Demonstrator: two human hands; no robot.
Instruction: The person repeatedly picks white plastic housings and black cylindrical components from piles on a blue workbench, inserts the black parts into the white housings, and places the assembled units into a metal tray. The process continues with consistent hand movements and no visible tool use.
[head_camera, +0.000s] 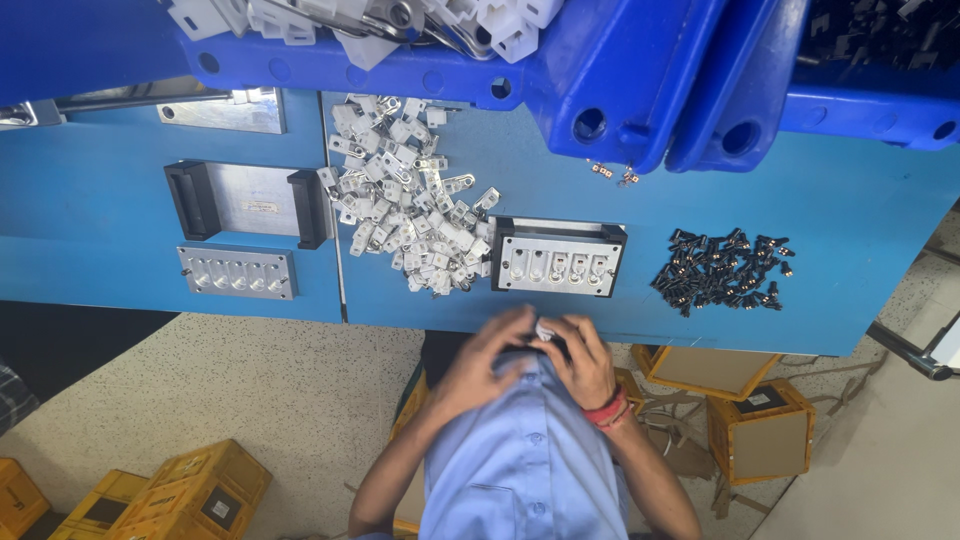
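Both our hands meet at the near edge of the blue table (860, 230), pinching one small white part (545, 329) between the fingertips: left hand (490, 355) and right hand (585, 360) closed around it. Just beyond sits a metal jig (558, 258) with a row of slots, between a heap of white parts (410, 200) and a pile of black screws (722, 270).
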